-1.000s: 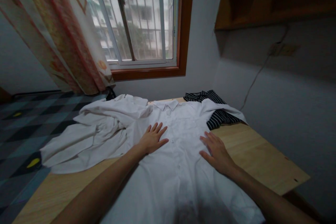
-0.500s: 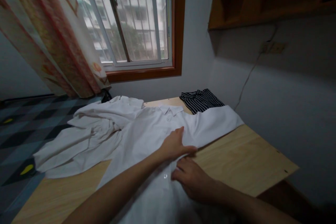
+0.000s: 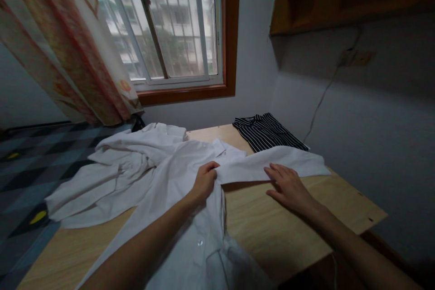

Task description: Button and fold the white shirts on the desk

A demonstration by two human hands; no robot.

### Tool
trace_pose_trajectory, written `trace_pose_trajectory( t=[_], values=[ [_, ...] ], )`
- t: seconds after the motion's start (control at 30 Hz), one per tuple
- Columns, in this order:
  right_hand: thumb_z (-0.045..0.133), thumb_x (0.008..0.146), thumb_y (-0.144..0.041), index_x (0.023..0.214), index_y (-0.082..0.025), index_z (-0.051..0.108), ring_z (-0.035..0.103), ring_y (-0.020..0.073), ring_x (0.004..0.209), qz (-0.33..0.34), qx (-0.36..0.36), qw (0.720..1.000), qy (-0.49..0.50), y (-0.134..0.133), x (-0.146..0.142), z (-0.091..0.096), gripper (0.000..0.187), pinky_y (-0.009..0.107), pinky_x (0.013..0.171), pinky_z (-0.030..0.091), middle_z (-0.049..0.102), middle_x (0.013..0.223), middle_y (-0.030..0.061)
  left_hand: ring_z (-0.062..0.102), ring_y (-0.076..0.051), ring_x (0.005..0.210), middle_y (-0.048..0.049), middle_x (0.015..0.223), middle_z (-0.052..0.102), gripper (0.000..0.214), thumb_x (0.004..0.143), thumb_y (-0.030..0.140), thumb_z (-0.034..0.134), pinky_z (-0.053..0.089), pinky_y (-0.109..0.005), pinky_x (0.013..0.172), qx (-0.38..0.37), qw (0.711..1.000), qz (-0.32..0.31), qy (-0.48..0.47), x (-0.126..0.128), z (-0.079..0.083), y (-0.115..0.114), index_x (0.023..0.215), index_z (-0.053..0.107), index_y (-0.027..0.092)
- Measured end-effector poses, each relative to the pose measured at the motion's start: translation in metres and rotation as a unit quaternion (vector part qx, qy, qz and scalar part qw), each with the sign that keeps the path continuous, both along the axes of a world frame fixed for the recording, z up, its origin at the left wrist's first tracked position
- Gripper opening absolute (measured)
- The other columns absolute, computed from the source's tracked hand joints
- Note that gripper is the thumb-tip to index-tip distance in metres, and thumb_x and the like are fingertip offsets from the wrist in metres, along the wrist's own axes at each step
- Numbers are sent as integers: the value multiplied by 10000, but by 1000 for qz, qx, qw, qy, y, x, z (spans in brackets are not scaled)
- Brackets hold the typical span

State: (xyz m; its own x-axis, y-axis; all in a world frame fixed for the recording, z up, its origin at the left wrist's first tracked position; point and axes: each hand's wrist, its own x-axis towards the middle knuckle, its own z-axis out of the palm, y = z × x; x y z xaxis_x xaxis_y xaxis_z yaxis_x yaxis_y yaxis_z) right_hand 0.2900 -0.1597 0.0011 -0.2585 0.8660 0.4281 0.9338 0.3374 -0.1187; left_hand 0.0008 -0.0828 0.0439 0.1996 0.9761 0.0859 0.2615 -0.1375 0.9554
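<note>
Hem cut off at bottom, your left hand [image 3: 204,181] has its grip clamped on the white shirt [image 3: 170,176] mid-worktop [image 3: 282,226], right hand [image 3: 288,186] lies flat, grip apart, on its sleeve [image 3: 272,163], and since before the front has been folded left, baring wood and the striped shirt [image 3: 268,131].

The left hand [image 3: 205,180] is clenched on a fold of the white shirt [image 3: 176,167]; the right hand [image 3: 288,186] is laid flat, palm down, fingertips on that shirt's sleeve; both forearms are extended forward.
</note>
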Motion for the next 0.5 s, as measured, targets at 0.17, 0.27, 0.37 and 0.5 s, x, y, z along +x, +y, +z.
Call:
trace_pose_trajectory(
  t=[0.17,0.27,0.37,0.5],
  values=[
    [517,894,-286,1309,-166,512,493,318,1195,-83,7,994,-65,13,8,-9,433,481,997,323,550,1323,173,429,-125,512,35,569,462,224,534,278,442,373,-242,499,-118,977,-2,-178,-27,11,2,714,532,180],
    [452,910,-190,1103,-133,624,564,303,1027,-94,-40,991,-90,29,0,-1,264,429,904,362,642,1106,184,478,-148,551,22,607,499,286,676,433,454,405,-266,534,-101,989,-22,-106,-38,15,0,789,538,184],
    [405,909,-139,881,-139,630,574,266,886,-57,-71,995,-32,37,-15,11,226,384,826,377,655,897,150,582,-198,696,-20,801,624,495,679,579,570,463,-301,634,-17,992,-90,91,-47,19,-6,976,572,184],
    [423,929,-240,831,-175,568,545,205,809,44,-37,971,231,9,-66,46,187,333,778,404,622,833,71,586,-325,1043,-108,1140,635,943,525,532,817,444,-438,918,121,908,-147,374,-48,20,-26,1345,473,216]
  ],
)
